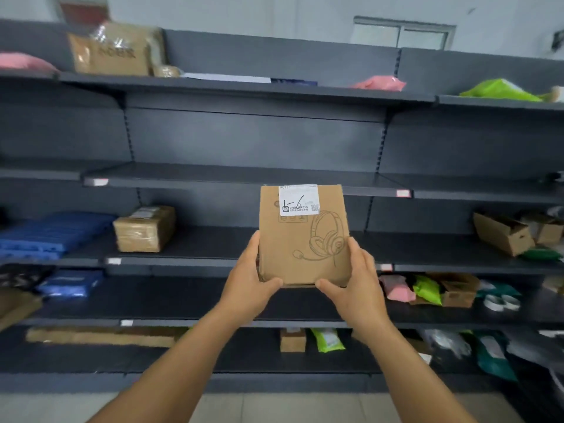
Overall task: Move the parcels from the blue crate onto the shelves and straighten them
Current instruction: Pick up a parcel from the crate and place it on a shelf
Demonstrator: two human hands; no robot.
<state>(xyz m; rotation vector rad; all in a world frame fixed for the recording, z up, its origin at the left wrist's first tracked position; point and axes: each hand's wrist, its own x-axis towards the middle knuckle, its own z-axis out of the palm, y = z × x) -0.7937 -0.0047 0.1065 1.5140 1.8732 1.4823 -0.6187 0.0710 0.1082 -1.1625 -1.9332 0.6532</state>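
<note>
Dark grey shelving (244, 178) fills the frame, several tiers deep, against a pale wall with a window at upper right. Scattered stock: a taped brown parcel (145, 228) left of centre on the third tier, folded blue crates (52, 233) at far left, an open carton (502, 233) at far right, pink and green mailers lower right. The second tier's centre bay is bare; the blue source crate itself cannot be picked out.

Headset box (303, 235), kraft card with a headphone drawing and a white label marked "6-6", held upright at frame centre, in front of the third tier and clear of every shelf.

Risks, as judged: the grasp is at the box's lower corners only, so the tall top could tip forward while reaching into a bay; sliding it in crooked would leave it skewed to the shelf edge; a low approach could catch the shelf lip.

Left hand (247, 285) grasps the lower left corner, thumb on the front face, fingers behind. Right hand (355, 282) mirrors it at the lower right. Both partly curled, clamping the box between them.
</note>
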